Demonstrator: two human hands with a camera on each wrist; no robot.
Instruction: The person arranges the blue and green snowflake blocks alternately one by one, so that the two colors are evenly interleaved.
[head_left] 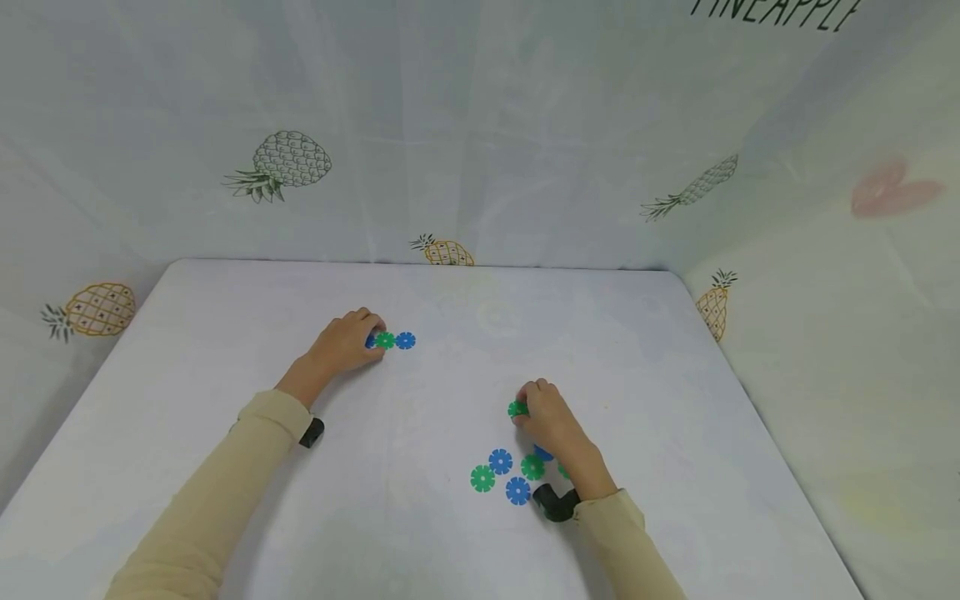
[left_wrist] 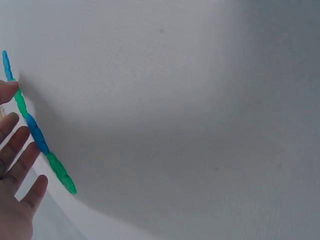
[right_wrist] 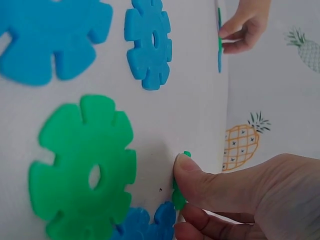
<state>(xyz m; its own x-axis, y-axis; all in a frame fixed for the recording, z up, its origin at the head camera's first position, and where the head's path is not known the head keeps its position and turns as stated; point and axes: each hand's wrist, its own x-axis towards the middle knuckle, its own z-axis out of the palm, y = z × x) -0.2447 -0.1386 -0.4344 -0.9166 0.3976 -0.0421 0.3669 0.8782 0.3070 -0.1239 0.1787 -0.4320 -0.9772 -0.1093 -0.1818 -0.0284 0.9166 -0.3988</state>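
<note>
Head view puts your left hand (head_left: 341, 343) toward the far side of the table (head_left: 405, 500), left of centre, its thumb on the near edge and fingers on the far edge of a chain (head_left: 390, 342) of notched discs, blue and green by turns; you pinch it lightly there, and the left wrist view shows the fingers fairly straight alongside. Whether the chain rests on the table or is just lifted, you cannot tell. Each disc looks like thin, stiff plastic, so expect next to no weight and little bend in any one piece; the joints are likely the weak spots, and a grip close beside a joint should limit twisting. Farther right, a loose green disc (head_left: 482, 483) and a loose blue disc (head_left: 500, 466) lie nearer you, with others about them. They probably slide easily on this smooth table and are flat enough to resist lifting, so catch a rim with a fingertip. Rightmost, your right hand (head_left: 551, 419) pinches a held green disc (head_left: 515, 409) between thumb and fingers; grip its opposite faces, leaving a notch exposed.
</note>
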